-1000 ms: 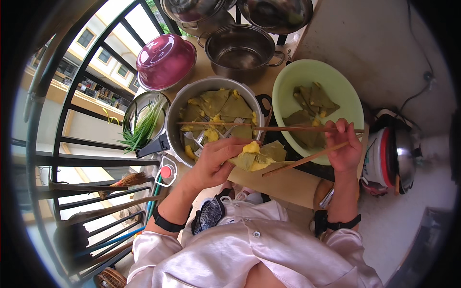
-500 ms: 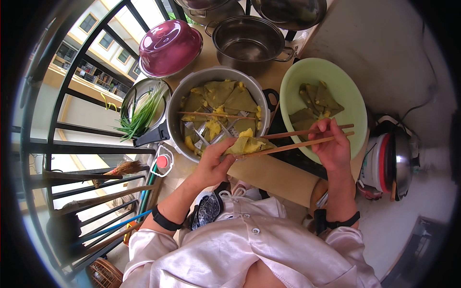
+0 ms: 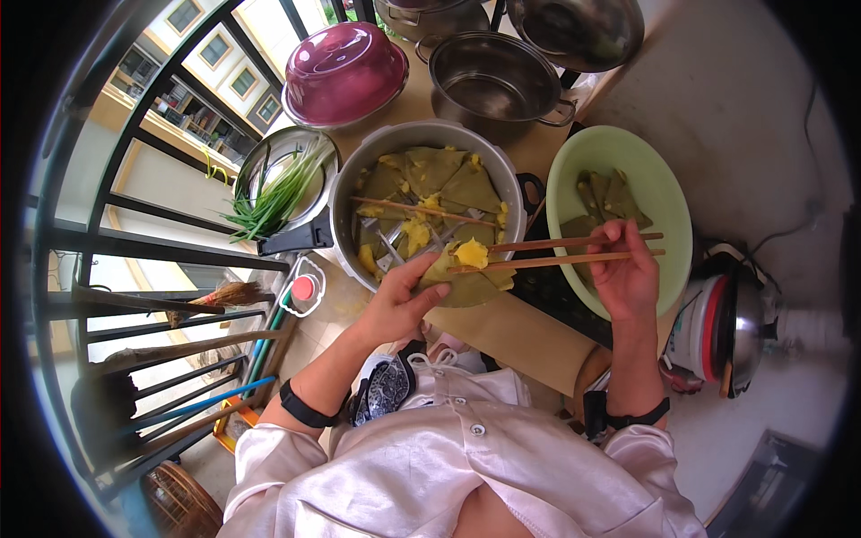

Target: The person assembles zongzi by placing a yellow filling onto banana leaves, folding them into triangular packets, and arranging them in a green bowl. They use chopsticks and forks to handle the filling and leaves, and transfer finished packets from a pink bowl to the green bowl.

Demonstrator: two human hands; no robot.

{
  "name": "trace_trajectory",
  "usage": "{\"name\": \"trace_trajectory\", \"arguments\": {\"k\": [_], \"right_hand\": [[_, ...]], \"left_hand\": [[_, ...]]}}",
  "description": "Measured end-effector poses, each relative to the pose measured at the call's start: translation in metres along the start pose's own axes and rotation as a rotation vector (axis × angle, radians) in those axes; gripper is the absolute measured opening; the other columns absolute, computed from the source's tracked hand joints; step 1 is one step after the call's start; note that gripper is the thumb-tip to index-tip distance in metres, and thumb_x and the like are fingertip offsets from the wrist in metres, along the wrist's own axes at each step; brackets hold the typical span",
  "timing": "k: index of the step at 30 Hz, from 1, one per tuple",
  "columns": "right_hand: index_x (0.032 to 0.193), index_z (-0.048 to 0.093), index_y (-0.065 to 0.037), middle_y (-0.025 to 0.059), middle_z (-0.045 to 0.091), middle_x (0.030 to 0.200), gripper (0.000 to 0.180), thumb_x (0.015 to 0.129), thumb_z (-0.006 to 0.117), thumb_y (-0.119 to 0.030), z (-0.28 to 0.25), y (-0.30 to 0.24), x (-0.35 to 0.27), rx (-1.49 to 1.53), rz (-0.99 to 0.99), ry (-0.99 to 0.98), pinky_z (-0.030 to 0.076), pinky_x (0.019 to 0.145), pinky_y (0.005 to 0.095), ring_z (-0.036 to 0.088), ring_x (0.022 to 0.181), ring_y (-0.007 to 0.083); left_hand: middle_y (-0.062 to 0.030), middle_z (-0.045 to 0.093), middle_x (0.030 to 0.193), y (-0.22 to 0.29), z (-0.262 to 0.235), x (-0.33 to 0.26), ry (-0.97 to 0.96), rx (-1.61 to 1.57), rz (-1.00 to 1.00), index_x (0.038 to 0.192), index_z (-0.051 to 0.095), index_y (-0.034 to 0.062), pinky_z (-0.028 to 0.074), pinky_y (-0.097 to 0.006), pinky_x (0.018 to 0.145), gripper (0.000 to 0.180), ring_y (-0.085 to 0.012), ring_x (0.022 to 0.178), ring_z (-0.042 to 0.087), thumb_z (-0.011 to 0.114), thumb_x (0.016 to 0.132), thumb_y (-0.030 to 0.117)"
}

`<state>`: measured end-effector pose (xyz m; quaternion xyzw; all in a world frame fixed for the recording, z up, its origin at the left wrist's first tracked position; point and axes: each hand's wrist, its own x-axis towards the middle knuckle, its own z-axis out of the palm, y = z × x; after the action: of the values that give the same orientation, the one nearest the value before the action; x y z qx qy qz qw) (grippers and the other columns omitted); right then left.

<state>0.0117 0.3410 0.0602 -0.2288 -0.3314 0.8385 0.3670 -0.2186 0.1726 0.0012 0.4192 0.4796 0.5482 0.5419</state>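
Observation:
My left hand [image 3: 402,300] pinches a flat olive-green wrapper [image 3: 468,289] by its left side, thumb on top. A soft yellow lump [image 3: 471,254] sits at the wrapper's upper edge. My right hand [image 3: 625,276] holds wooden chopsticks [image 3: 560,243], whose tips reach to the lump. Behind my left hand stands a metal pot [image 3: 342,202] with folded green wrappers [image 3: 448,177], yellow bits, a metal rack and a stick lying across. To the right, under the chopsticks, a pale green basin [image 3: 674,202] contains more green wrappers [image 3: 610,197].
Spring onions [image 3: 280,199] lie in a metal pan [image 3: 247,186] at left. Farther back are an upturned maroon bowl [image 3: 345,72] and a steel pot [image 3: 493,81]. Black railings [image 3: 161,260] with brooms line the left. An appliance [image 3: 722,318] stands right of the basin.
The green wrapper has turned to show more of its flat face toward me. The chopstick tips have shifted up to the yellow lump. The whole view has tilted slightly.

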Motion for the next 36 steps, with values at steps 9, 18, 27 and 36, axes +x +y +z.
{"name": "trace_trajectory", "arguments": {"k": [9,18,27,36], "right_hand": [[0.093,0.052,0.002,0.0153,0.057,0.086,0.031,0.092,0.038,-0.025,0.012,-0.01,0.004,-0.299,-0.31,-0.134,0.051,0.062,0.0289,0.06,0.069,0.0231],[0.089,0.057,0.003,0.0107,0.057,0.09,0.019,0.087,0.046,-0.012,0.026,0.069,0.002,-0.854,-0.045,-0.313,0.049,0.067,0.0258,0.058,0.075,0.0161],[0.091,0.06,0.001,0.0062,0.061,0.083,0.015,0.082,0.053,-0.009,0.046,0.079,0.006,-1.045,0.076,-0.424,0.045,0.069,0.0234,0.056,0.076,0.012],[0.087,0.06,0.002,0.0081,0.059,0.08,0.012,0.078,0.053,-0.002,0.04,0.087,0.008,-1.1,-0.102,-0.512,0.045,0.064,0.024,0.056,0.07,0.0143]], "left_hand": [[-0.0071,0.042,0.126,-0.001,-0.021,-0.013,0.121,-0.604,0.036,0.131,0.031,0.0049,0.035,-0.032,0.095,0.051,-0.0181,0.116,0.041,0.052,0.085,0.013],[-0.0116,0.034,0.134,0.007,-0.071,-0.029,0.213,-1.116,0.306,0.131,0.032,0.0073,0.024,-0.045,0.102,0.044,-0.0298,0.124,0.032,0.023,0.094,0.03],[-0.0124,0.035,0.133,-0.013,-0.07,-0.035,0.334,-1.198,0.272,0.128,0.035,0.005,0.027,-0.045,0.1,0.043,-0.0298,0.12,0.036,0.029,0.091,0.026],[-0.0121,0.043,0.128,-0.012,-0.067,-0.031,0.149,-1.133,0.296,0.121,0.043,0.0033,0.027,-0.041,0.101,0.041,-0.0276,0.119,0.039,0.036,0.087,0.024]]}}
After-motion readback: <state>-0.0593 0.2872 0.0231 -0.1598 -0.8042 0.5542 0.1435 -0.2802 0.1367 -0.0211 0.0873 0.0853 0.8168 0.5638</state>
